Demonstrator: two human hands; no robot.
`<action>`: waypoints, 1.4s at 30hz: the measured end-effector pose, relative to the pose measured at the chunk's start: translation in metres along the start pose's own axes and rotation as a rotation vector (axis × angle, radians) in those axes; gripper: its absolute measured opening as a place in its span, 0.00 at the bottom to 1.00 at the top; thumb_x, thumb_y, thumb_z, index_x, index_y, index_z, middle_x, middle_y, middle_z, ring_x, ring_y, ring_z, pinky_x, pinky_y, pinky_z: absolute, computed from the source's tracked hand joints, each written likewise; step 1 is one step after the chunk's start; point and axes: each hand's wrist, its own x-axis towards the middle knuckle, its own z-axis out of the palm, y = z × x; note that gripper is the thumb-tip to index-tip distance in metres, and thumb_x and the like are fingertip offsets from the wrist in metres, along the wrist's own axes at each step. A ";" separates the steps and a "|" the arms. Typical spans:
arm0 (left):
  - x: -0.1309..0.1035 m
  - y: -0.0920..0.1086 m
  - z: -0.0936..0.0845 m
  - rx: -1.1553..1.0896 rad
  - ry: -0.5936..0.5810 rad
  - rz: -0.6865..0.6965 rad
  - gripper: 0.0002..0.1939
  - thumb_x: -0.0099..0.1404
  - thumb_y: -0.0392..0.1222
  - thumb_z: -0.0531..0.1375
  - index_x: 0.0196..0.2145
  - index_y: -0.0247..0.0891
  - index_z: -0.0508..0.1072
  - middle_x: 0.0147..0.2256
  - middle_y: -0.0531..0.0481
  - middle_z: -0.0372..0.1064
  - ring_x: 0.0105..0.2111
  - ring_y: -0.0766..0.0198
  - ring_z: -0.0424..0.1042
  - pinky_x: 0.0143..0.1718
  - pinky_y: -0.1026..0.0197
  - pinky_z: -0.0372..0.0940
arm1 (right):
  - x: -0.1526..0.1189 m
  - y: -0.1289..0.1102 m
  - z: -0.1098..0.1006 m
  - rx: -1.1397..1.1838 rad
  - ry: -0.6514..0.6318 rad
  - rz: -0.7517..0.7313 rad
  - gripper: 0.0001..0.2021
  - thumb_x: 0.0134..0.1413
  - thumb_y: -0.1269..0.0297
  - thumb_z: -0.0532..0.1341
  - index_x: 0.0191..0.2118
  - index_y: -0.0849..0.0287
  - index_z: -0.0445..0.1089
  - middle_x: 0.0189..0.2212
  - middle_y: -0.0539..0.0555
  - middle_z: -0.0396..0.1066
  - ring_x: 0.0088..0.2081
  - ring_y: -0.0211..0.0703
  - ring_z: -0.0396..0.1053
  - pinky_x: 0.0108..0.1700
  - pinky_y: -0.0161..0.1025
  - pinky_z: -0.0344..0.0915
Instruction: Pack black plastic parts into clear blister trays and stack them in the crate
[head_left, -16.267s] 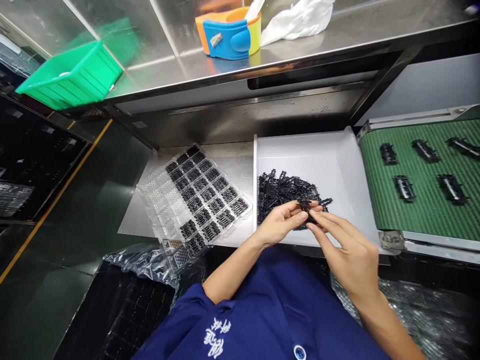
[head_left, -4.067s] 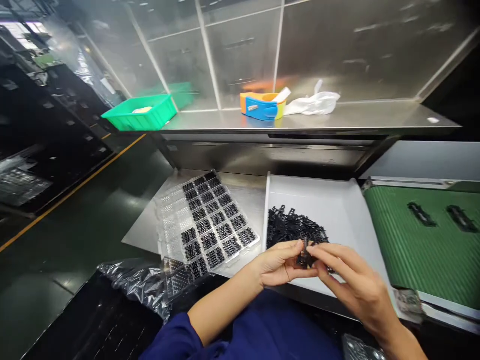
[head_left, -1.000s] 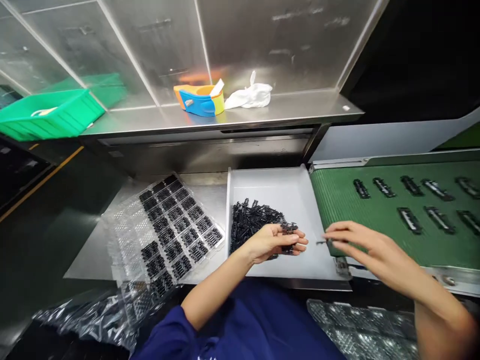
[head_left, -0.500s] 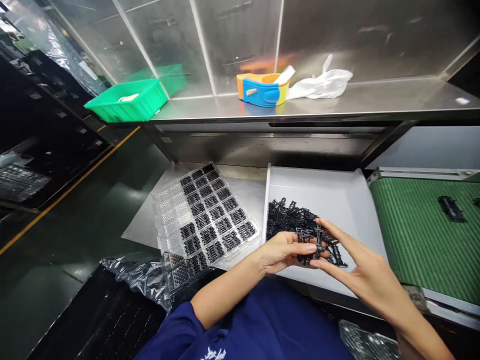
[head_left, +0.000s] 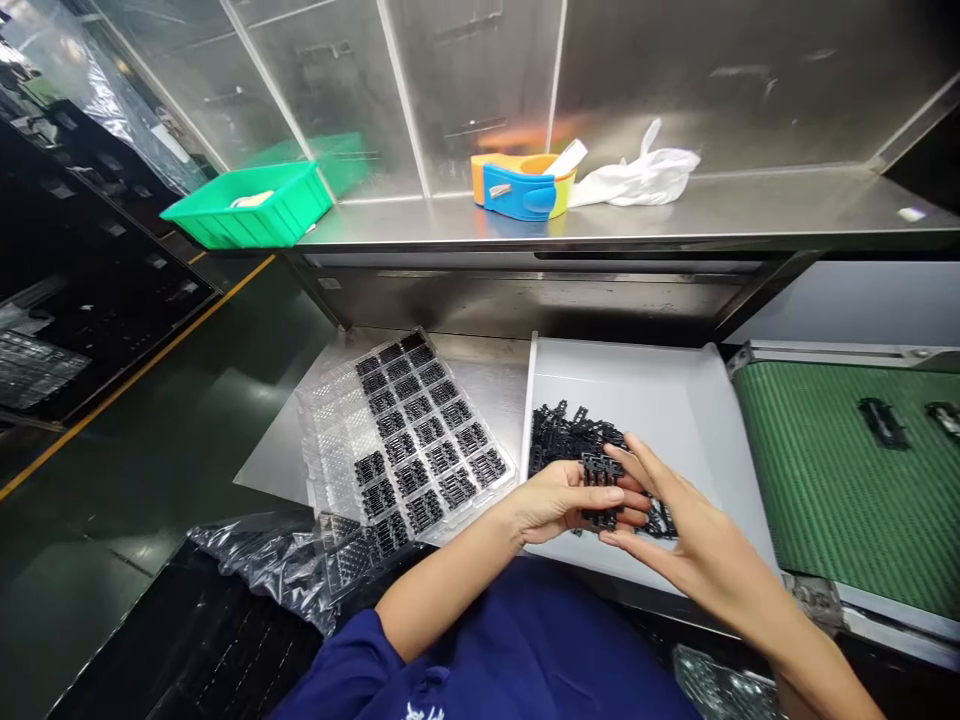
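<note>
Holding hand, head view: the left hand (head_left: 551, 502) is closed on a row of black parts (head_left: 601, 488), thumb on the side that shows, fingers behind.
Row's place: over the near side of the white tray (head_left: 660, 390), by the black pile (head_left: 566, 435) inside it.
Nearer hand: the left hand, touching the row from its left; the right hand (head_left: 686, 525) is at the row's right.
Right fingers and thumb: spread apart around the row's two ends; I cannot tell if they press on it.
Row's long parts: side by side, each running from the white tray's far wall toward its near edge.
Front end: too small to tell.
</note>
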 end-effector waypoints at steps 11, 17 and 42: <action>0.044 -0.005 0.050 -0.201 0.054 0.020 0.22 0.50 0.42 0.76 0.39 0.29 0.77 0.39 0.42 0.76 0.37 0.64 0.76 0.44 0.60 0.69 | 0.014 0.192 -0.140 -0.385 0.532 0.758 0.13 0.51 0.52 0.61 0.32 0.57 0.72 0.41 0.73 0.72 0.51 0.78 0.67 0.47 0.71 0.61; 0.050 -0.006 0.054 -0.263 0.151 0.110 0.24 0.47 0.43 0.77 0.40 0.31 0.77 0.41 0.42 0.76 0.40 0.62 0.76 0.47 0.59 0.68 | 0.002 0.178 -0.126 -0.139 0.573 0.732 0.09 0.49 0.54 0.61 0.30 0.53 0.70 0.24 0.58 0.70 0.37 0.63 0.73 0.45 0.62 0.65; -0.012 -0.005 0.009 -0.181 -0.054 0.020 0.29 0.47 0.48 0.76 0.45 0.32 0.79 0.46 0.36 0.77 0.39 0.59 0.78 0.38 0.63 0.69 | -0.009 -0.008 0.001 0.238 0.201 0.073 0.30 0.52 0.52 0.70 0.59 0.47 0.62 0.60 0.55 0.69 0.62 0.51 0.65 0.63 0.48 0.64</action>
